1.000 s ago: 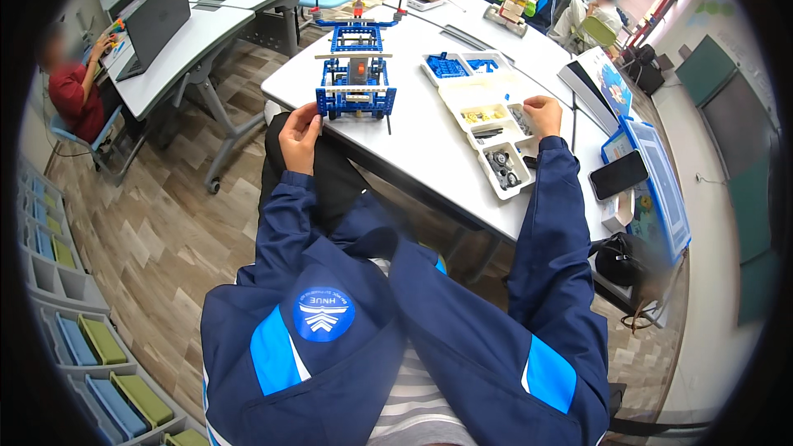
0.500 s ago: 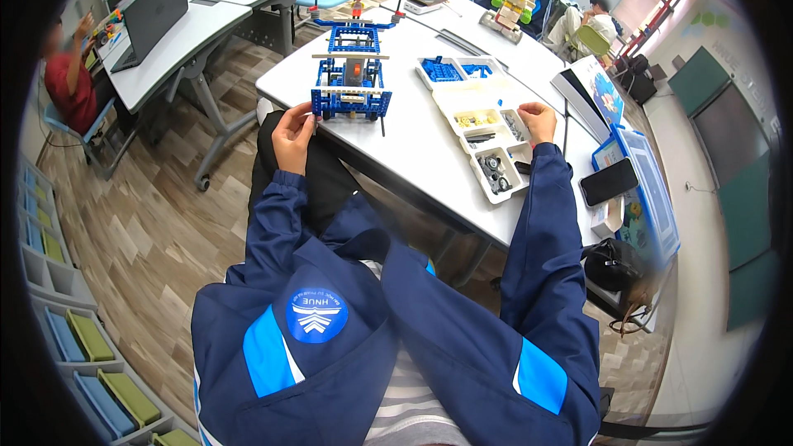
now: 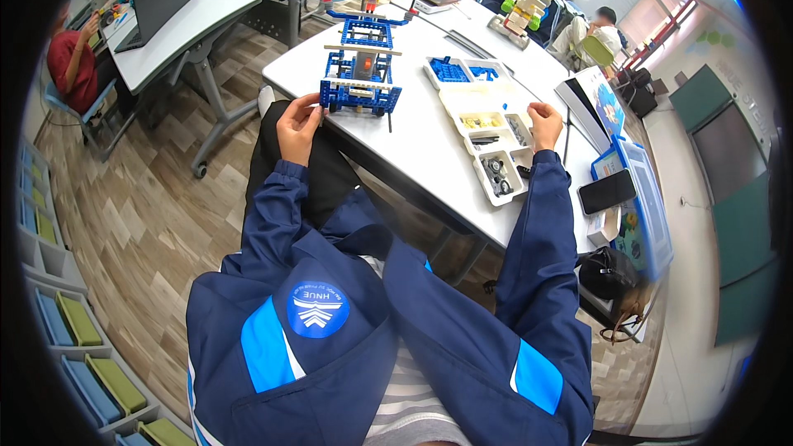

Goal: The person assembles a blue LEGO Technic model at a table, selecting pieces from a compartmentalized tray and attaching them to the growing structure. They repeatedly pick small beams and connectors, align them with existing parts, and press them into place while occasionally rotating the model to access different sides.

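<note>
A blue model vehicle (image 3: 361, 92) built of plastic construction beams stands near the table's left edge. It carries a grey block with an orange button, pale crossbars and red-tipped posts. My left hand (image 3: 297, 130) is closed beside its near left corner; whatever the fingers pinch is too small to make out. My right hand (image 3: 545, 127) is closed, thumb against fingers, just right of the white sorting tray (image 3: 462, 101). Anything in its grip is hidden. In the tray's compartments lie blue beams (image 3: 448, 71), yellowish pieces (image 3: 481, 121), and grey and black wheel-like parts (image 3: 496, 175).
The white table (image 3: 413, 144) angles away to the right. At its right side are a black phone (image 3: 607, 192), a blue-rimmed plastic box (image 3: 648, 206), an upright picture box (image 3: 593, 99) and a black bag (image 3: 610, 271). Another built model (image 3: 523, 12) stands farther back near seated people.
The view has shifted slightly, so the table and model appear a little farther right. Both hands keep nearly the same places beside the model and the tray.
</note>
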`<state>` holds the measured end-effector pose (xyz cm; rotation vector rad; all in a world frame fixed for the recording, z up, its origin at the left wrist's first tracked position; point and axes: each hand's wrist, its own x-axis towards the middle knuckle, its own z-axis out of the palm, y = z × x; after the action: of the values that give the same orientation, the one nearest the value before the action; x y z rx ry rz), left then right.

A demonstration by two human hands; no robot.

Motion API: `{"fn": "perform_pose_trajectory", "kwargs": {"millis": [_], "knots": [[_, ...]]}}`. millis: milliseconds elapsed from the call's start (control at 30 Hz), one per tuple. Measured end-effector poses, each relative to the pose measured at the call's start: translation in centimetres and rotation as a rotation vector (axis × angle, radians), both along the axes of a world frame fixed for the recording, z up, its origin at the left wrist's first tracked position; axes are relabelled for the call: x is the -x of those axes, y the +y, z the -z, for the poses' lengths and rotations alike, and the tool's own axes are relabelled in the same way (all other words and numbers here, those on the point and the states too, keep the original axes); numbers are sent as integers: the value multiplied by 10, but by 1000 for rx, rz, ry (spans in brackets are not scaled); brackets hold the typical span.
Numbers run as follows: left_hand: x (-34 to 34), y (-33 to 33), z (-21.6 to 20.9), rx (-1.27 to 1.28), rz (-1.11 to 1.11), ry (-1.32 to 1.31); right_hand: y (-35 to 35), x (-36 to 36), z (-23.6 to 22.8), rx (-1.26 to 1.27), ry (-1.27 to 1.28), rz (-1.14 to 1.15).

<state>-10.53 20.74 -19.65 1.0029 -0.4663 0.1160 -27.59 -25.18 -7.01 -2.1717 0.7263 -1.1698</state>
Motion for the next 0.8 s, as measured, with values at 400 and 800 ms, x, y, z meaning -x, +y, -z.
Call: {"fn": "perform_pose_trajectory", "kwargs": {"millis": [400, 800], "knots": [[9, 3, -3, -6, 10, 2, 281, 6, 1, -60, 63, -857], [30, 3, -13, 115, 154, 59, 358, -24, 60, -794, -238, -889]]}}
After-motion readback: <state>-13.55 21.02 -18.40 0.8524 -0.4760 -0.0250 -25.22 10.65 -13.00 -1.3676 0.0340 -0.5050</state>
